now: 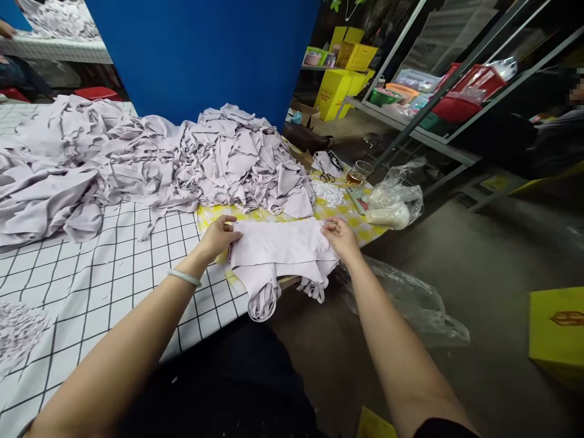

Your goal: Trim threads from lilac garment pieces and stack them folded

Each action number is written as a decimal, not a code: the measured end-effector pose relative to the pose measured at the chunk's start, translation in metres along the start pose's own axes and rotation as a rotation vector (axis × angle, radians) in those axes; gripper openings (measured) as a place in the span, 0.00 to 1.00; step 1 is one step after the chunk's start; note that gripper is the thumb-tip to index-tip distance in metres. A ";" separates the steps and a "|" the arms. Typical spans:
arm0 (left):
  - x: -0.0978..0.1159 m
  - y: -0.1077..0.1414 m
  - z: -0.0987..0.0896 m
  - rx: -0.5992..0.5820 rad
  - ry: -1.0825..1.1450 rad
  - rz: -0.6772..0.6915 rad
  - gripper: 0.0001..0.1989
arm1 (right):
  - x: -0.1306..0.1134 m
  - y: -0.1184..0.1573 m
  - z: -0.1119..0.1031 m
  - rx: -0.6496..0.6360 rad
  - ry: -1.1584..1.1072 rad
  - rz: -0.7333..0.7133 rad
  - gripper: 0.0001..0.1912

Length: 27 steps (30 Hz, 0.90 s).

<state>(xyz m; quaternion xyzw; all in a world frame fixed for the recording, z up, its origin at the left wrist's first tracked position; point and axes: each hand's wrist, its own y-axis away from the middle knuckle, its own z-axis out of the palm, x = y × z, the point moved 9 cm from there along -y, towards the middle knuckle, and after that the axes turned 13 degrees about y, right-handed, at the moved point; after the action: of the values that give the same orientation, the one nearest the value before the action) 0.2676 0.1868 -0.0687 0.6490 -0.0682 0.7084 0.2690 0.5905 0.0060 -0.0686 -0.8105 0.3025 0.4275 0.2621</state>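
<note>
A pale lilac strappy top [280, 240] lies flat at the table corner, its thin straps looping over the front edge. Layers of the same cloth show beneath it, so it seems to rest on a stack. My left hand [219, 236] pinches its far left corner between thumb and fingers. At the far right corner, my right hand [342, 238] has its fingers closed on the fabric. Behind the top rises a large heap of lilac fabric pieces [246, 158], which neither hand touches.
Right of the heap, a glass of brown drink [359, 173], scissors [327, 177] and a plastic bag with white contents [395, 204] stand on a yellow checked cloth [376, 231]. Clear plastic [410, 304] hangs below the table edge. A metal rack [406, 125] holds baskets.
</note>
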 end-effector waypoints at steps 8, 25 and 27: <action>0.011 -0.009 -0.001 0.030 -0.268 0.192 0.20 | 0.019 -0.003 -0.007 0.054 0.185 0.001 0.21; -0.003 0.041 0.043 -0.272 -1.223 0.436 0.33 | 0.003 0.026 0.046 -0.390 1.204 -0.181 0.36; 0.006 0.061 0.020 -0.245 -1.097 0.439 0.35 | -0.026 0.024 0.050 -0.254 1.280 -0.251 0.35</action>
<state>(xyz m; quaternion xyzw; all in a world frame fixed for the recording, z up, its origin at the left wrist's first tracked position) 0.2567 0.1278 -0.0450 0.8548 -0.4104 0.2963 0.1148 0.5348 0.0306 -0.0749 -0.9582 0.2491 -0.1397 -0.0191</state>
